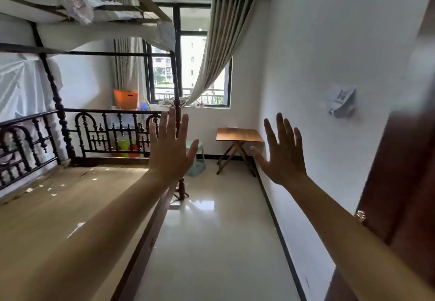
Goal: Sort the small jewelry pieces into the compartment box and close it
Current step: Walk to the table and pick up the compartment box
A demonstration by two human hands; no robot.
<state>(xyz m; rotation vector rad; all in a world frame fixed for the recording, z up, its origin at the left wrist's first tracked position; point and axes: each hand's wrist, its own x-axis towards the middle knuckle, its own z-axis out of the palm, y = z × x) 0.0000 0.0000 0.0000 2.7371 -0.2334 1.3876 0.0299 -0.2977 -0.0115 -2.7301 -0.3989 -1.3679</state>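
Both my arms are stretched out in front of me at chest height. My left hand (170, 146) is held up flat with its fingers spread and nothing in it. My right hand (282, 151) is raised the same way, fingers apart and empty. No jewelry pieces and no compartment box show anywhere in this view. A small wooden folding table (239, 135) stands against the far wall under the window, between and beyond my hands; its top looks bare apart from a thin pale object at its back edge.
A bed with a bare wooden base (58, 206) and a dark ornate metal frame (113, 131) fills the left. A pale green stool (196, 159) stands by the table. Glossy tiled floor (211, 242) runs ahead. A dark wooden door (400, 183) is at the right.
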